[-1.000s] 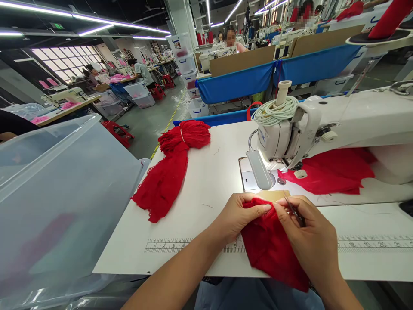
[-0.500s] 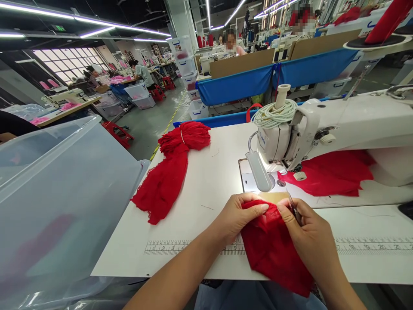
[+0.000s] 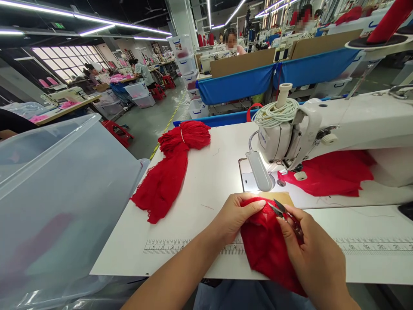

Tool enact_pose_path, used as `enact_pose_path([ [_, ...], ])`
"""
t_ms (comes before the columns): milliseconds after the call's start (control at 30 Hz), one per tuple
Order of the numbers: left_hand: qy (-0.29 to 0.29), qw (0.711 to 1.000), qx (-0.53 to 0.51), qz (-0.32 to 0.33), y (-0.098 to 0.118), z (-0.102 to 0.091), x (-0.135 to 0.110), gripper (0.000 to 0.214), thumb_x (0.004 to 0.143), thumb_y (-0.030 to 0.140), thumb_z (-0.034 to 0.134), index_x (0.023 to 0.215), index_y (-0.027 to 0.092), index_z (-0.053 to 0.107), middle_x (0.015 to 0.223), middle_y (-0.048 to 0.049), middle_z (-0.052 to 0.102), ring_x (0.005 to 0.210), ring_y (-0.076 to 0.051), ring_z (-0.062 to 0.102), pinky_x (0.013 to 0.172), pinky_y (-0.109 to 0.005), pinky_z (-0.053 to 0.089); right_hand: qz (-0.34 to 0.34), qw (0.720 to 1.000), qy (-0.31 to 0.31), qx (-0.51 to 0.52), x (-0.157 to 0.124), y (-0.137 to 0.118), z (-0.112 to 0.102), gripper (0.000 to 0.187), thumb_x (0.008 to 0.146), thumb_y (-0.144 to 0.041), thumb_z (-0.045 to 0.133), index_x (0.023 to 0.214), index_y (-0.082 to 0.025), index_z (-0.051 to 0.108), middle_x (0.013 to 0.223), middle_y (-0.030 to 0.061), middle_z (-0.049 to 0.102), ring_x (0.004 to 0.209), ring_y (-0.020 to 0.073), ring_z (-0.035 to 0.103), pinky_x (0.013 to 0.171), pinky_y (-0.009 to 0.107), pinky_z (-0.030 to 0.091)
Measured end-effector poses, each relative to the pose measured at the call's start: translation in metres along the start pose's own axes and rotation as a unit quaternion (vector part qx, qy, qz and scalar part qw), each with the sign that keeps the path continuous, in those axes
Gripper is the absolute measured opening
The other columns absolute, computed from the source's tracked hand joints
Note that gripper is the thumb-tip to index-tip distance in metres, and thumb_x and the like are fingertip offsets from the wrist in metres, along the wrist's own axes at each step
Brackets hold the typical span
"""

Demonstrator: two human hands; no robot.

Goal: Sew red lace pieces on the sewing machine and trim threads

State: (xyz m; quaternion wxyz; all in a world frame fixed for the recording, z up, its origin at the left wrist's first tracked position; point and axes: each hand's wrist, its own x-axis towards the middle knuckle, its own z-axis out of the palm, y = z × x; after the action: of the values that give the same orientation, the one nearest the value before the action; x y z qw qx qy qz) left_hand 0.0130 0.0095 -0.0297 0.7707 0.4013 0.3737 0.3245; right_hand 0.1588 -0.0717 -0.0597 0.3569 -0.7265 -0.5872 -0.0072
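Observation:
My left hand [image 3: 240,215] pinches the top edge of a piece of red fabric [image 3: 269,254], which hangs down over the table's front edge toward my lap. In my right hand [image 3: 309,245] is a pair of thread snips [image 3: 288,215], gripped between thumb and fingers. The snips' blades stand apart, pointing left at the fabric's top edge close to my left thumb. Just beyond my hands is the white sewing machine [image 3: 280,142], with a grey lamp [image 3: 260,170] beside its needle area. More red fabric [image 3: 335,172] lies under the machine's arm.
A tied bundle of red fabric [image 3: 174,168] lies on the white table [image 3: 200,185] at left. A printed ruler [image 3: 161,246] runs along the front. Left of the table stands a large translucent bin [image 3: 74,185]. A red thread cone [image 3: 387,23] stands upper right. Other people sit at machines beyond.
My right hand has drawn back slightly from the fabric's top edge. The snips, mostly hidden before, now show their blades beside the fabric. My left hand has barely moved.

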Motion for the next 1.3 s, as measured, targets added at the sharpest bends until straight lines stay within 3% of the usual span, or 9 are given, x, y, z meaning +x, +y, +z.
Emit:
enact_pose_path([
  [300,0.005,1.000,0.007,0.010,-0.001,0.000,0.000,0.038,0.064,0.045,0.082,0.070,0.010,0.067,0.067,-0.0013,0.059,0.062,-0.008,0.050,0.062,-0.021,0.039,-0.013,1.000,0.004,-0.022,0.004,-0.001,0.000,0.036,0.095,-0.050,0.038,0.103,-0.024,0.061,0.073,-0.0004,0.073,0.043,0.0170,0.058,0.041,0.029,0.040],
  [533,0.012,1.000,0.010,0.016,-0.002,0.001,-0.001,0.037,0.065,0.045,0.081,0.072,0.010,0.069,0.067,-0.0015,0.061,0.063,-0.009,0.052,0.063,-0.021,0.040,-0.001,0.999,-0.036,-0.022,0.008,-0.001,-0.006,0.036,0.092,-0.049,0.040,0.102,-0.024,0.063,0.076,0.0012,0.075,0.056,0.0205,0.068,0.041,0.029,0.044],
  [800,0.014,1.000,0.020,0.019,-0.001,0.000,-0.001,0.039,0.064,0.046,0.082,0.070,0.010,0.068,0.067,-0.0014,0.061,0.063,-0.009,0.052,0.063,-0.022,0.040,0.104,0.993,-0.061,0.009,0.004,-0.010,-0.003,0.041,0.091,-0.056,0.038,0.105,-0.027,0.063,0.084,0.0025,0.074,0.068,0.0241,0.069,0.055,0.034,0.047],
  [900,0.021,0.999,0.024,0.015,0.001,0.001,-0.001,0.040,0.061,0.047,0.083,0.070,0.011,0.068,0.066,-0.0010,0.061,0.062,-0.009,0.052,0.063,-0.022,0.040,0.161,0.980,-0.084,0.085,0.004,-0.017,-0.007,0.040,0.088,-0.057,0.044,0.105,-0.027,0.063,0.090,0.0035,0.074,0.075,0.0249,0.067,0.063,0.035,0.048],
  [967,0.019,0.999,0.024,0.015,0.002,0.002,-0.002,0.040,0.061,0.047,0.083,0.071,0.011,0.068,0.066,-0.0008,0.061,0.062,-0.009,0.052,0.063,-0.022,0.040,0.218,0.942,-0.112,0.229,0.006,-0.022,-0.010,0.040,0.083,-0.058,0.051,0.103,-0.026,0.064,0.091,0.0045,0.073,0.076,0.0231,0.066,0.065,0.034,0.049],
  [1067,0.008,0.999,0.026,0.029,0.003,0.003,-0.002,0.039,0.064,0.047,0.082,0.069,0.012,0.066,0.064,0.0008,0.058,0.059,-0.008,0.049,0.060,-0.022,0.038,0.332,0.798,-0.187,0.467,0.010,-0.025,-0.014,0.041,0.078,-0.057,0.063,0.101,-0.023,0.063,0.072,0.0005,0.064,0.061,0.0145,0.057,0.058,0.025,0.047],
  [1133,0.003,0.999,0.032,0.038,0.003,0.003,-0.002,0.039,0.065,0.047,0.081,0.066,0.012,0.063,0.061,0.0022,0.055,0.057,-0.007,0.046,0.058,-0.021,0.036,0.371,0.717,-0.227,0.545,0.013,-0.024,-0.014,0.040,0.074,-0.055,0.071,0.090,-0.020,0.062,0.061,-0.0045,0.051,0.048,0.0069,0.040,0.044,0.017,0.035],
  [1233,0.000,0.998,0.049,0.046,0.003,0.002,-0.003,0.040,0.069,0.048,0.078,0.066,0.013,0.060,0.062,0.0024,0.053,0.058,-0.007,0.044,0.056,-0.020,0.035,0.374,0.666,-0.256,0.592,0.020,-0.020,-0.014,0.044,0.067,-0.053,0.078,0.069,-0.016,0.055,0.059,-0.0066,0.038,0.047,0.0032,0.021,0.037,0.013,0.016],
  [1300,0.003,0.997,0.065,0.048,0.004,0.002,-0.005,0.041,0.070,0.050,0.076,0.069,0.013,0.060,0.064,0.0018,0.054,0.059,-0.007,0.044,0.057,-0.020,0.035,0.382,0.644,-0.264,0.608,0.022,-0.020,-0.013,0.046,0.065,-0.053,0.080,0.065,-0.016,0.052,0.059,-0.0066,0.037,0.049,0.0034,0.017,0.037,0.013,0.016],
])
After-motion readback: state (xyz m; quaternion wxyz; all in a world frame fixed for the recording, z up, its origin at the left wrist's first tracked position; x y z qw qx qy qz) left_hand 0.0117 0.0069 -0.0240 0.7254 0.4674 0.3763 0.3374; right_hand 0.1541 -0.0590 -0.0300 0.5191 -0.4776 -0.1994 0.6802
